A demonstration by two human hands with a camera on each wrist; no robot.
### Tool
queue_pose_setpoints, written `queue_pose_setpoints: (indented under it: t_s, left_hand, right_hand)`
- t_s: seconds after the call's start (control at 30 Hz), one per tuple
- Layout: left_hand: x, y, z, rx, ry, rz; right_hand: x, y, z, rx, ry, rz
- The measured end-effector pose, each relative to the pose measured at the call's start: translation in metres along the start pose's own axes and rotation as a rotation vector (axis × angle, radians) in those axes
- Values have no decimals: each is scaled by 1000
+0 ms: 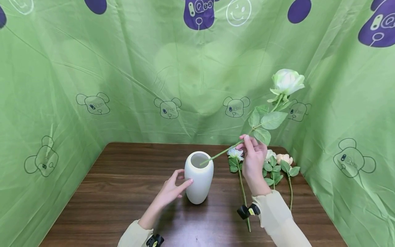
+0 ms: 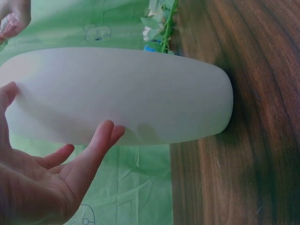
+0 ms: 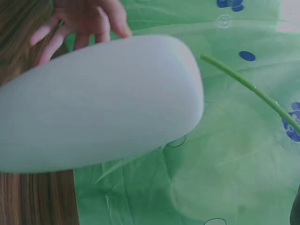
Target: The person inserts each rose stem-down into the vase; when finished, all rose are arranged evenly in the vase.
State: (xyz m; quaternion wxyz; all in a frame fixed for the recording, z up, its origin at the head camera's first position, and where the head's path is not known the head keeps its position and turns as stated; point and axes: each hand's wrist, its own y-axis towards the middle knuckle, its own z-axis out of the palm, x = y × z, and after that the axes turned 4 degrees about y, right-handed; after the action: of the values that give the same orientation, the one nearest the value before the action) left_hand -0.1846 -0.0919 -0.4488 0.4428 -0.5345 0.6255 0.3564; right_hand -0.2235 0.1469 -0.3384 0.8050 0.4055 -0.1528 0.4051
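A white vase (image 1: 199, 180) stands upright on the brown table. My left hand (image 1: 171, 188) touches its left side, thumb toward the front and the other fingers spread; the left wrist view shows these fingers (image 2: 104, 133) against the wall. In my right hand (image 1: 254, 159) I pinch the green stem of a white artificial rose (image 1: 287, 82), which tilts with its bloom up and to the right. The lower end of the stem (image 3: 248, 84) is just above the vase's rim, apart from it in the right wrist view.
On the table's right side lie a pale bluish-white rose (image 1: 235, 154), another white rose (image 1: 270, 155) and a peach rose (image 1: 284, 159), their stems toward the front. Green printed cloth (image 1: 129, 120) hangs around the table's back and sides.
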Motion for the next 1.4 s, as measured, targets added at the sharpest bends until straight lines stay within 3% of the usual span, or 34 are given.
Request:
queue_pose_setpoints:
  t_s: [0.2, 0.4, 0.53, 0.77, 0.9, 0.97, 1.17, 1.4]
  left_hand:
    - [-1, 0, 1, 2, 0, -5]
    - [0, 0, 0, -1, 7, -4]
    - [-1, 1, 0, 0, 6, -2]
    - [-1, 1, 0, 4, 1, -8]
    - [-1, 1, 1, 6, 4, -13]
    - [-1, 1, 1, 8, 7, -13]
    - [-1, 1, 0, 12, 3, -17]
    - [-1, 1, 0, 16, -3, -21]
  right_hand:
    - [-13, 4, 4, 108, -188, -43]
    - [-21, -3, 7, 312, -348, 37]
    - [-19, -11, 18, 479, -436, 44]
    - [-16, -27, 26, 692, -657, -37]
    - [-17, -34, 25, 743, -792, -75]
    - [-21, -36, 21, 756, -812, -54]
    - [-40, -38, 2, 738, -920, -28]
    - [-42, -38, -3, 736, -890, 26]
